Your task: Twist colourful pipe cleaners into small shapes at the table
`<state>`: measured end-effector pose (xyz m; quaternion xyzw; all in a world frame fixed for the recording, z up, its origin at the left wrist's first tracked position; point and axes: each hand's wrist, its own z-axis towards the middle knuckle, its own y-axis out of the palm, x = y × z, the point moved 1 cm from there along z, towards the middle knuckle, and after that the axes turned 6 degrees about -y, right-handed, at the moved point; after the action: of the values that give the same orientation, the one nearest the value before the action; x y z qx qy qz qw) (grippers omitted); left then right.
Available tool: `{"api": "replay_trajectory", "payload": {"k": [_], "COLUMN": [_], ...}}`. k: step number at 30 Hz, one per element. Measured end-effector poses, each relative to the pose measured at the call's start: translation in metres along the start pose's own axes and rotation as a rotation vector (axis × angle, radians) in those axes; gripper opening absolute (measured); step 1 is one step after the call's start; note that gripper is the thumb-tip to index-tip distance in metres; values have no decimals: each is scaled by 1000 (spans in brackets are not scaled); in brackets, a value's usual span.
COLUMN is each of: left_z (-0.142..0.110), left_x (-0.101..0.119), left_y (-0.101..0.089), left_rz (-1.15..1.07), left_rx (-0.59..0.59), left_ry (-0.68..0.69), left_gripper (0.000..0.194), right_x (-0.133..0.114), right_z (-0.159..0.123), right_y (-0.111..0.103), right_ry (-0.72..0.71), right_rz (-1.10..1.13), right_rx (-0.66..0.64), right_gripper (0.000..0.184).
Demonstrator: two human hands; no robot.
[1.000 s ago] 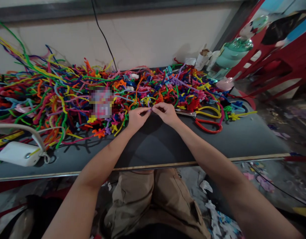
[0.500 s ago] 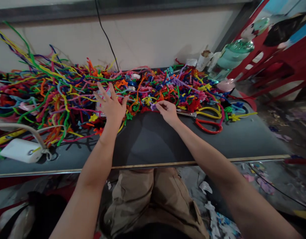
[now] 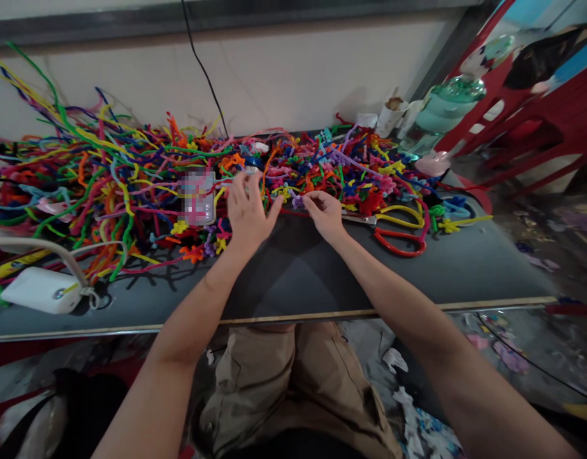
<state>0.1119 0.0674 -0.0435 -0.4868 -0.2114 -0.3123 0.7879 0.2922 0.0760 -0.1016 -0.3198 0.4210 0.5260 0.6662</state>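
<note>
A long heap of coloured pipe cleaners (image 3: 92, 185) lies across the back of the dark table (image 3: 297, 274). Many at the right side of it are bent into small flower shapes. My right hand (image 3: 326, 213) pinches a small purple pipe-cleaner flower (image 3: 297, 201) between thumb and fingertips at the heap's front edge. To its left, my left hand (image 3: 250, 213) hovers over the heap with fingers spread and nothing in it. A phone (image 3: 200, 197), partly pixelated, lies on the heap left of that hand. Scissors (image 3: 401, 229) with yellow and red handles rest just right of my right hand.
A white power adapter (image 3: 42, 290) with a cable sits at the front left. At the back right stand a green plastic bottle (image 3: 436, 115) and a paper cup (image 3: 391, 118). Red chairs (image 3: 542, 121) are beyond the table's right end. Scraps litter the floor.
My left hand has moved right, away from the phone, which is now uncovered, and closer to my right hand. My right hand stays nearly in place with the purple flower.
</note>
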Motion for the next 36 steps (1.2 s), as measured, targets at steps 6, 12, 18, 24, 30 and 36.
{"api": "replay_trajectory", "payload": {"k": [6,12,18,24,30,36], "left_z": [-15,-15,-15,-15,-15,-15], "left_x": [-10,-11,-10,-13,-10,-11], "left_y": [45,46,42,43,41,41], "left_rz": [-426,-601,-603,-542,-492,-432], "left_rx": [-257,-229,-149,-157,-147,-133], "left_ry": [-114,-209,-236,-190,-120,-66], "left_gripper": [42,35,32,32,28,25], "right_x": [-12,-16,-17,-15,-16,-16], "right_z": [-11,-16,-13,-12,-12,-11], "right_y": [7,10,10,9,10,9], "right_ry": [-12,7,24,34,20,14], "right_rz": [-14,19,-1,-13,6,29], "right_rx": [-5,-52,-56,-50,-82,-189], "right_gripper": [39,33,31,31,35,44]}}
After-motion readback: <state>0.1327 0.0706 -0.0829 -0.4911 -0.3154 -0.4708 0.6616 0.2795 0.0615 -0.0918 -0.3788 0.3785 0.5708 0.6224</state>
